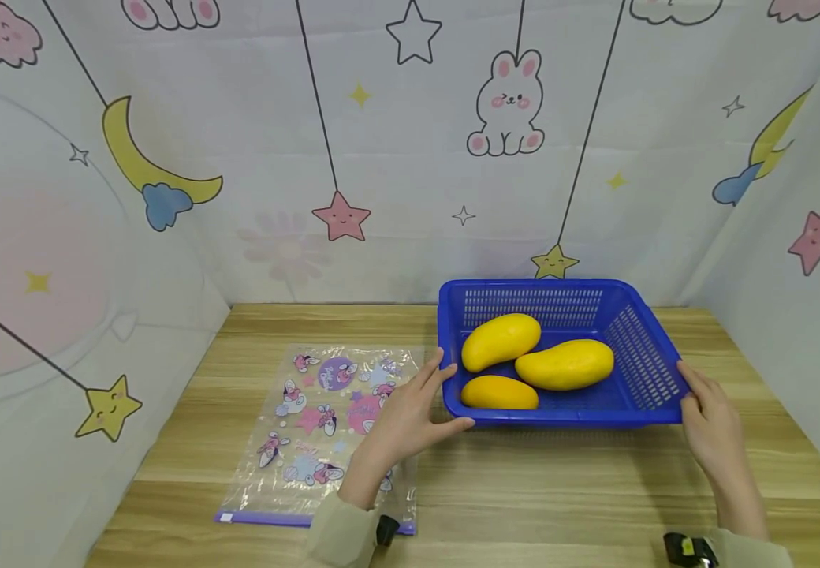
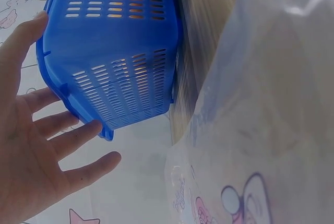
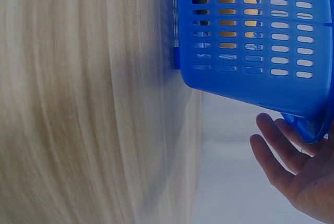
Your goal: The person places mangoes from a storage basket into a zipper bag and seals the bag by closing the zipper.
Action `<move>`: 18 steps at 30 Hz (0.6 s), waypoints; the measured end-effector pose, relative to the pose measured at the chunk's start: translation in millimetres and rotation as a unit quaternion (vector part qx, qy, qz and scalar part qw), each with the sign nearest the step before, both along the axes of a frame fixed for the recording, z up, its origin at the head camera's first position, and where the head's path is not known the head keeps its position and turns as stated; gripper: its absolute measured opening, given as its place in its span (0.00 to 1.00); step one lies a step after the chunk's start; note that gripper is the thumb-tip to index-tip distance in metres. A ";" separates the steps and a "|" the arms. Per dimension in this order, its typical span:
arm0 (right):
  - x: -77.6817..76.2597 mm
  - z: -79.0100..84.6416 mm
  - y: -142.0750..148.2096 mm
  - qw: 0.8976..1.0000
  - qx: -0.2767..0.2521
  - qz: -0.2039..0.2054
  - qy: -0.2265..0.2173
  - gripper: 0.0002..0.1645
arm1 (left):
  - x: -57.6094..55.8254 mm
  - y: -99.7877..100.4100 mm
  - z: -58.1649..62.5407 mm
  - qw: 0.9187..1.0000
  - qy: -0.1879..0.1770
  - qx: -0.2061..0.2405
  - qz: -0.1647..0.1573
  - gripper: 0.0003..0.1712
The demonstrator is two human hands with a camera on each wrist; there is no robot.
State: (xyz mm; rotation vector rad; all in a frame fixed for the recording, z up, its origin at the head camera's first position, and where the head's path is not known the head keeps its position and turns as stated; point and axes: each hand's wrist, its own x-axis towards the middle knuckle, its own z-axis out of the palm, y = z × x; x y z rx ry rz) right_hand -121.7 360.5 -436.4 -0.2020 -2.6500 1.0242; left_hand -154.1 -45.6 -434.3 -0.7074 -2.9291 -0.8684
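A blue plastic basket (image 1: pixel 559 416) with slotted walls stands at the back of the table, with three yellow mangoes (image 1: pixel 564 365) inside. My left hand (image 1: pixel 410 414) touches its front left corner, fingers spread along the rim and thumb at the front edge. The left wrist view shows those fingers (image 2: pixel 73 138) mostly straight beside the basket wall (image 2: pixel 112 41). At the front right corner, my right hand (image 1: pixel 715 426) holds the rim between thumb and fingers. In the right wrist view, its outer fingers (image 3: pixel 276 156) extend loosely past the rim, off the basket wall (image 3: pixel 245 85).
A clear zip bag (image 1: pixel 303 442) printed with cartoon figures lies flat on the wooden table (image 1: pixel 545 497), left of the basket, its purple zip edge toward me. My left forearm passes over the bag's right side. A printed cloth (image 1: pixel 410 158) hangs behind the table and along both sides.
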 end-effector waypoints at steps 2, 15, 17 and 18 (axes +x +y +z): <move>0.9 -0.7 -0.1 1.000 -0.005 0.000 -0.004 0.31 | 0.8 -0.3 0.7 1.000 -0.002 -0.001 0.001 0.49; 2.9 0.2 1.0 1.000 0.012 -0.001 0.010 0.30 | 3.8 -0.1 2.8 1.000 0.012 -0.016 0.000 0.48; 3.1 0.4 1.2 1.000 0.013 0.000 0.005 0.30 | 4.5 0.1 3.3 1.000 0.010 -0.015 0.001 0.48; 3.0 0.7 1.2 1.000 0.013 0.000 0.004 0.30 | 4.7 0.1 3.4 1.000 0.011 -0.015 0.001 0.48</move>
